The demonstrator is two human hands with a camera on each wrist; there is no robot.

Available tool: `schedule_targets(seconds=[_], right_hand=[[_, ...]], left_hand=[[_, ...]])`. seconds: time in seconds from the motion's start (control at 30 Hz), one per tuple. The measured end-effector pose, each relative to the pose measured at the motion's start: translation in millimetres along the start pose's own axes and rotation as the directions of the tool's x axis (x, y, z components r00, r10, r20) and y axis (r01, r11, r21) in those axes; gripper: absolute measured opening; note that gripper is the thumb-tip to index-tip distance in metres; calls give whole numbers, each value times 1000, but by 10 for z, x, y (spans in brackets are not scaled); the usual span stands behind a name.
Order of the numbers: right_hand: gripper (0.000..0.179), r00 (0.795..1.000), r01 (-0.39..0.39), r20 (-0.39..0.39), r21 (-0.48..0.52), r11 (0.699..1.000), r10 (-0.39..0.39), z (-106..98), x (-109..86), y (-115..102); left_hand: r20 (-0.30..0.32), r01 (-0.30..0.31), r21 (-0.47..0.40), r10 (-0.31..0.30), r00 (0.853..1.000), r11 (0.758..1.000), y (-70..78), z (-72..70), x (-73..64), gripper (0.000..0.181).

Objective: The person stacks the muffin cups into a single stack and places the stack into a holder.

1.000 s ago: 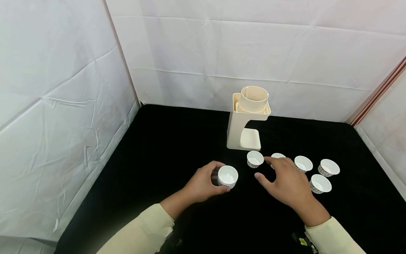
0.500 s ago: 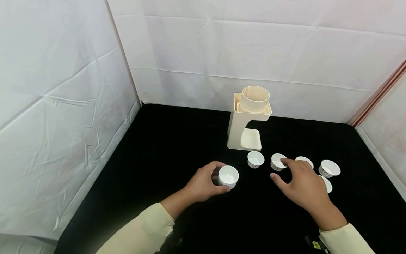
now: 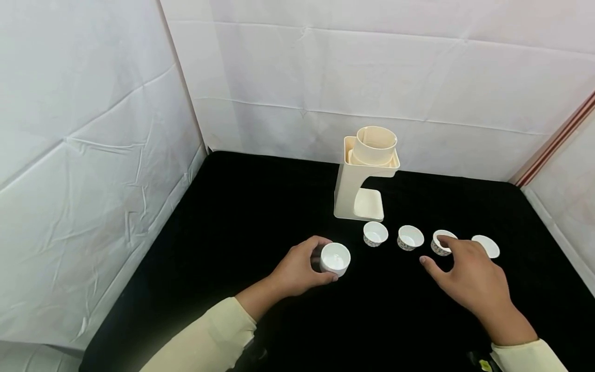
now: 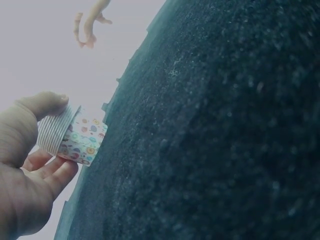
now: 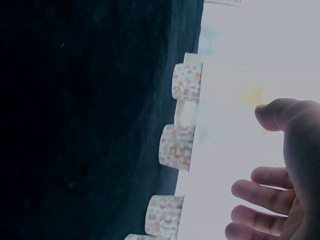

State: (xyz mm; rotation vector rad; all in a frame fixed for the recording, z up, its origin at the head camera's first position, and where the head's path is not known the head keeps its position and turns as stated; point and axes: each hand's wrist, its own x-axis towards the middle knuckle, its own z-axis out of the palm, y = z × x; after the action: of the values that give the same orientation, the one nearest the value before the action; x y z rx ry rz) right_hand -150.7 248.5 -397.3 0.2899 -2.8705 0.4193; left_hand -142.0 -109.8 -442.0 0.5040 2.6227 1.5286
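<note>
My left hand (image 3: 297, 268) holds a stack of small white paper cups (image 3: 335, 257) between thumb and fingers. In the left wrist view the stack (image 4: 75, 135) shows many nested rims and a colourful printed pattern on its outer wall. To the right, my right hand (image 3: 479, 276) hovers with fingers spread and holds nothing. It is nearest to a patterned paper cup (image 3: 439, 248), part of which it covers. Further left in that row stand a second cup (image 3: 410, 237) and a third cup (image 3: 375, 234), upright and apart. Another cup (image 3: 486, 246) shows partly behind the right hand.
A cream-coloured stand (image 3: 346, 191) with a round cylinder (image 3: 374, 150) on top and a low tray (image 3: 369, 204) at its base stands behind the row. Black cloth (image 3: 260, 206) covers the table. White sheets (image 3: 297, 67) hang at the back and sides.
My right hand has moved to the right along the row, uncovering the second cup from the left and hiding the cup at the front right. My left hand and its stack stay in place.
</note>
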Motion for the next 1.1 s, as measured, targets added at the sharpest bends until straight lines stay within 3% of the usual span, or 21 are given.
schedule_targets(seconds=[1.1], right_hand=[[79, 985, -157, 58, -54, 986, 160, -52, -136, 543]], left_hand=[[8, 8, 5, -8, 1000, 1000, 17, -6, -28, 67]])
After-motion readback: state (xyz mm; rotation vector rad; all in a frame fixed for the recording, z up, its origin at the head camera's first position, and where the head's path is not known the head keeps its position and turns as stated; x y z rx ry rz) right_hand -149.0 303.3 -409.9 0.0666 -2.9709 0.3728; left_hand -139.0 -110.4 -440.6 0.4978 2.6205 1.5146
